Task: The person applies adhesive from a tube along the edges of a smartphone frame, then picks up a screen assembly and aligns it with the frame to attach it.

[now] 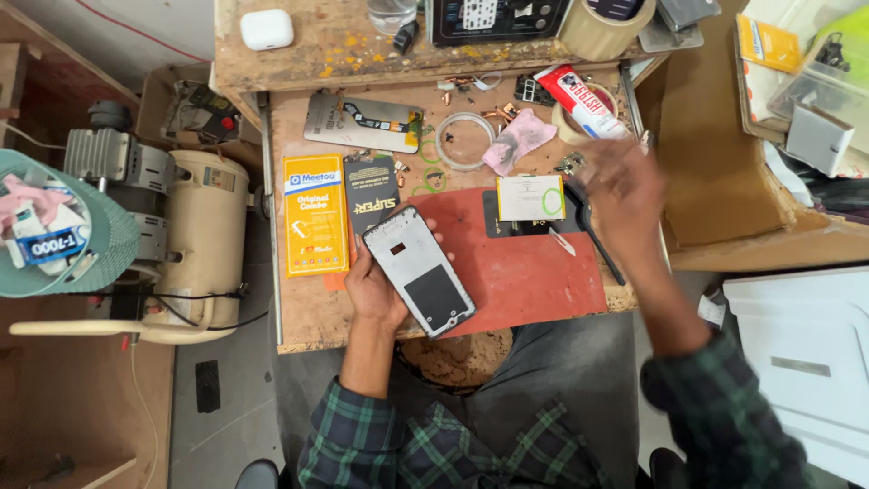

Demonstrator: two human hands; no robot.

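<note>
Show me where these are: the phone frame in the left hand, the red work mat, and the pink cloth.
phone frame (421, 269), head view, middle of its grey inner face.
red work mat (529, 276), head view, bare part below the tools.
pink cloth (518, 139), head view, centre of the crumpled cloth.

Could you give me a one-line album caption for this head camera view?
At a cluttered repair bench, the left hand holds an opened phone frame over a red mat while the blurred right hand hovers empty above.
</note>
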